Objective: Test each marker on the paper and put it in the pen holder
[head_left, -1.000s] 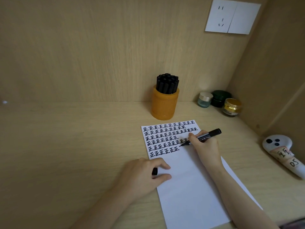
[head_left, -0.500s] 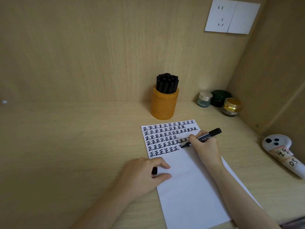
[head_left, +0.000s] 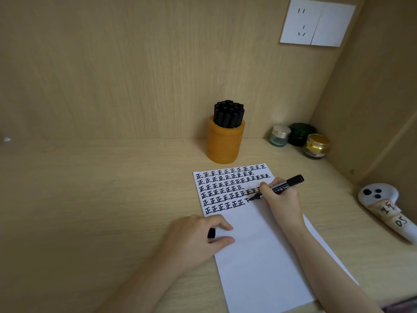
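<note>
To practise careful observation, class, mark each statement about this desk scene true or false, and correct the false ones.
1. The right hand holds a marker with its tip at the paper. True.
2. The left hand is empty. False: it holds a black marker cap.
3. The orange pen holder is empty. False: it is packed with black markers.
4. Three small jars stand near the desk's back right corner. True.
</note>
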`<action>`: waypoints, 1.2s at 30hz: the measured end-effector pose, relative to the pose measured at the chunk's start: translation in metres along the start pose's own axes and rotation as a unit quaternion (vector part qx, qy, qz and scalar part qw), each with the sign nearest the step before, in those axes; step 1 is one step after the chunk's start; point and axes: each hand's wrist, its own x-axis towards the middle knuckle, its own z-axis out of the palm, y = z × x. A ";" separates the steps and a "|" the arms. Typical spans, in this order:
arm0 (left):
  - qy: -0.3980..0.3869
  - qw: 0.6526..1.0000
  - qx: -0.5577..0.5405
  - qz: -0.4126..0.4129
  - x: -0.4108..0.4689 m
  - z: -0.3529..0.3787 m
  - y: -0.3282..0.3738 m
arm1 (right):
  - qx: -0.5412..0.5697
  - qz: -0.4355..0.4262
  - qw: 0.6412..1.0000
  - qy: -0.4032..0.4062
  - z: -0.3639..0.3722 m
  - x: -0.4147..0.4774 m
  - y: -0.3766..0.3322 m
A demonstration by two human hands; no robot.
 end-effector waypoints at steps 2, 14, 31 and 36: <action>0.001 1.000 -0.001 0.000 0.000 0.000 0.000 | 0.011 0.003 1.000 0.000 0.000 0.000 0.001; -0.003 1.000 0.003 0.000 0.000 0.000 0.000 | -0.013 0.012 1.000 -0.019 0.000 -0.003 -0.004; -0.003 1.000 0.002 -0.003 0.000 -0.001 0.000 | -0.001 0.016 1.000 0.003 0.000 -0.003 -0.003; -0.002 1.000 0.004 -0.006 0.000 0.000 0.000 | 0.008 0.016 1.000 0.019 -0.001 -0.003 -0.004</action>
